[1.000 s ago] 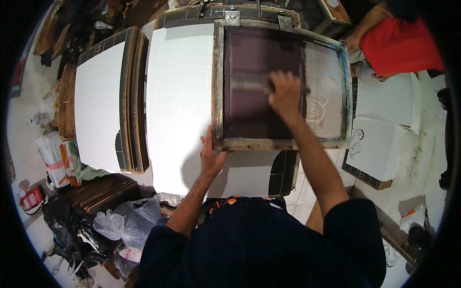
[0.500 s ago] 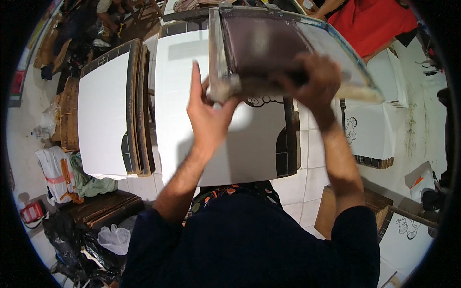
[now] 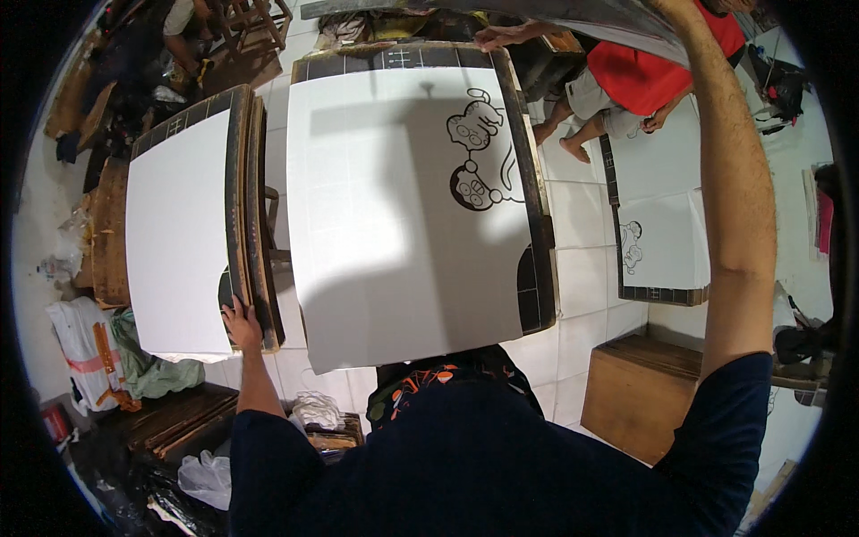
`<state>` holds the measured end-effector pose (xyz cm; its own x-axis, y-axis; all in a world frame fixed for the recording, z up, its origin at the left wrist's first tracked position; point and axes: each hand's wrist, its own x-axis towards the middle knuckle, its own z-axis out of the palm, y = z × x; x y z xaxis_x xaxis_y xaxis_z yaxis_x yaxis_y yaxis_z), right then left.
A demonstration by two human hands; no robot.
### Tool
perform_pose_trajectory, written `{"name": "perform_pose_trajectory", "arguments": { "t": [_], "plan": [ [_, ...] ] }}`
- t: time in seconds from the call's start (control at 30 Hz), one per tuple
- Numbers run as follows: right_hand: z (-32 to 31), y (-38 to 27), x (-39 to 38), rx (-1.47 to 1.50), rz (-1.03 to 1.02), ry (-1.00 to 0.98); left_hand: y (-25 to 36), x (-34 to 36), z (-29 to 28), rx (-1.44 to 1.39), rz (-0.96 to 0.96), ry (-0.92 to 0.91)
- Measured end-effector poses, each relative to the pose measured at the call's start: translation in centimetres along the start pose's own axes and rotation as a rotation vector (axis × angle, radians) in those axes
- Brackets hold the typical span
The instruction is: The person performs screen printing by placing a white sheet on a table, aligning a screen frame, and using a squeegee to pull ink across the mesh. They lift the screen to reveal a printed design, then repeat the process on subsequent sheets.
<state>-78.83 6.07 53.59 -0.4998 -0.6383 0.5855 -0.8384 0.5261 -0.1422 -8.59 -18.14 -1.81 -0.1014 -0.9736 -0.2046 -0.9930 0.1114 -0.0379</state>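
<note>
- Our left hand [image 3: 240, 324] rests on the near corner of the left board [image 3: 179, 237], fingers curled around the dark edge of the stacked frames there, gripping the corner.
- Our right hand is raised to the top rim of the view, and we cannot tell how its fingers sit; only the forearm shows clearly, reaching up to the screen frame [image 3: 573, 16] held high above the table.
- Below the lifted screen lies the printed sheet [image 3: 394, 224] on the middle table [image 3: 535, 242], with a fresh black cartoon print [image 3: 479, 152] near its far right corner.
- We judge the ink is likely wet: if the screen drops or swings back down off register, it could smear or double the print.
- With the frame apparently carried by one arm, a slip could let it fall on the sheet.
- The left hand's pull on the neighbouring board could shift its blank white sheet out of place.
- Another person in a red top [image 3: 658, 72] sits just beyond the table, with more printed sheets [image 3: 662, 242] to the right; a swinging frame could hit them.
</note>
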Motion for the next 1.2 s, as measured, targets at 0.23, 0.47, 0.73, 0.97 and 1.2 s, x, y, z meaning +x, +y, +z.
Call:
{"name": "perform_pose_trajectory", "arguments": {
  "t": [0.23, 0.47, 0.73, 0.97, 1.2],
  "plan": [
    [0.7, 1.0, 2.9, 0.099, -0.093, -0.003, -2.5, -0.9, -1.7, 0.143, 0.420, 0.129],
    [2.4, -4.6, 2.2, 0.029, -0.034, 0.013, -0.5, 2.7, -7.6, 0.172, 0.400, -0.090],
    [3.6, -10.1, 1.7, 0.002, -0.001, -0.082, 14.5, 2.2, -10.8, -0.118, 0.581, -0.067],
    [0.9, -5.6, 3.0, 0.007, 0.007, -0.044, 33.1, -26.1, -9.6, 0.064, 0.817, -0.021],
    [1.7, -3.8, 3.8, 0.009, 0.021, 0.044, 13.8, -20.8, -0.8, -0.212, 0.505, 0.143]
  ]
}}
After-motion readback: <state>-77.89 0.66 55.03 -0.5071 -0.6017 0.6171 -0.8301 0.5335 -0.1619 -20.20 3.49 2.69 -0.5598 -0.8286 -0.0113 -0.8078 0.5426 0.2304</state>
